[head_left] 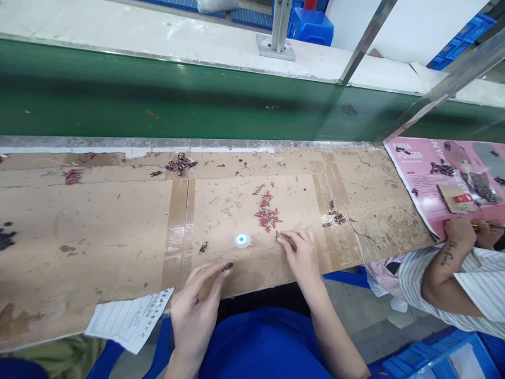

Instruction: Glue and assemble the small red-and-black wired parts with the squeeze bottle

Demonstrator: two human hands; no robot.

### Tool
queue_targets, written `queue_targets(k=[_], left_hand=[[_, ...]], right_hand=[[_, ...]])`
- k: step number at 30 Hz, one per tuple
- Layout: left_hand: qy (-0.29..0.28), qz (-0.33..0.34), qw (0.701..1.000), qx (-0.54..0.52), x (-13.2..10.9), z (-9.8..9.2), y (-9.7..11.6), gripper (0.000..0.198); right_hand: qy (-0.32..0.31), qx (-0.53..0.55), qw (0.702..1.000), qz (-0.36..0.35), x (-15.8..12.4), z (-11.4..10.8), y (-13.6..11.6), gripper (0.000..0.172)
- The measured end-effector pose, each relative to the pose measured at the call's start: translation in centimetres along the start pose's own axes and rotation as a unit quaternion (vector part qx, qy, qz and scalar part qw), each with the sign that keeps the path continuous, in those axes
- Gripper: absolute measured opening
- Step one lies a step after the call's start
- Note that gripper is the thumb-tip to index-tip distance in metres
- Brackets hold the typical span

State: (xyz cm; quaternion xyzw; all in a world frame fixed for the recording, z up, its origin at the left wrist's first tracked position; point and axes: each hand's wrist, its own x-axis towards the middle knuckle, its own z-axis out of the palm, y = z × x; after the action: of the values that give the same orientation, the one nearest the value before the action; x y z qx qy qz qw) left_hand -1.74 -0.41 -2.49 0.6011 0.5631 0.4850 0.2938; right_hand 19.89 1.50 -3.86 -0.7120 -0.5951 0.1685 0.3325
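My left hand [196, 302] rests at the near edge of the cardboard-covered bench [98, 231], fingers stretched out and apart, holding nothing. My right hand [302, 258] lies flat on the cardboard with its fingers extended; the fingertips touch the lower end of a cluster of several small red parts [267, 213]. A small white round piece with a blue centre [242, 240] sits between my two hands. A tiny dark part [203, 246] lies left of it.
A green conveyor belt [158, 100] runs behind the bench. Dark part piles [180, 163] sit at the cardboard's far edge, more [335, 217] to the right. A lined paper sheet [130, 318] overhangs the near edge. A neighbouring person's hands [461, 231] work on a pink poster [430, 173].
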Motion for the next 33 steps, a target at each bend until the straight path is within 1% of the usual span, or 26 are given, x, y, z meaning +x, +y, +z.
queue_targets(k=[2,4,6,8,10,12,14,16,18,20,26,29,31,33], left_hand=[[-0.027,-0.002,0.999,-0.030,-0.1,0.3,0.3,0.009],[-0.041,-0.017,0.998,-0.050,0.0,0.7,0.7,0.008],[-0.046,-0.041,0.996,-0.064,0.0,1.2,1.2,0.010],[-0.044,-0.064,0.994,-0.079,0.0,1.7,1.6,0.012],[-0.044,-0.086,0.991,-0.093,-0.1,2.2,1.8,0.012],[-0.043,-0.107,0.988,-0.100,-0.1,2.6,2.0,0.012],[-0.041,-0.123,0.986,-0.102,0.0,2.9,2.3,0.013],[-0.041,-0.127,0.986,-0.103,0.1,3.0,2.6,0.014],[-0.044,-0.121,0.986,-0.105,0.3,2.9,2.9,0.014],[-0.046,-0.113,0.987,-0.107,0.4,2.8,3.1,0.014],[-0.059,-0.103,0.986,-0.116,0.2,2.8,2.9,0.010],[-0.059,-0.119,0.983,-0.129,0.2,2.9,2.8,0.010],[-0.057,-0.140,0.979,-0.140,0.3,3.0,2.8,0.010],[-0.064,-0.161,0.972,-0.160,0.5,3.0,2.8,0.011]], right_hand=[[-0.026,-0.017,0.999,-0.004,0.3,0.3,0.1,0.013],[-0.041,-0.030,0.999,-0.010,0.5,0.6,0.1,0.017],[-0.052,-0.029,0.998,-0.015,0.6,0.5,-0.2,0.019],[-0.059,-0.001,0.998,-0.007,0.4,-0.1,-0.7,0.016],[-0.061,0.056,0.996,0.011,-0.1,-1.0,-1.7,0.014],[-0.063,0.134,0.989,0.026,-0.6,-1.8,-3.1,0.020],[-0.066,0.216,0.973,0.042,-1.2,-2.2,-4.5,0.020],[-0.063,0.288,0.952,0.078,-1.6,-2.2,-5.6,0.017],[-0.053,0.329,0.936,0.115,-1.8,-1.9,-6.1,0.016],[-0.046,0.336,0.933,0.121,-1.9,-1.7,-6.3,0.014],[-0.051,0.304,0.949,0.072,-1.6,-1.5,-6.0,0.010],[-0.052,0.293,0.953,0.064,-1.7,-1.4,-6.0,0.010],[-0.059,0.301,0.949,0.077,-1.8,-1.3,-5.9,0.011],[-0.083,0.331,0.933,0.111,-1.8,-1.2,-5.9,0.013]])
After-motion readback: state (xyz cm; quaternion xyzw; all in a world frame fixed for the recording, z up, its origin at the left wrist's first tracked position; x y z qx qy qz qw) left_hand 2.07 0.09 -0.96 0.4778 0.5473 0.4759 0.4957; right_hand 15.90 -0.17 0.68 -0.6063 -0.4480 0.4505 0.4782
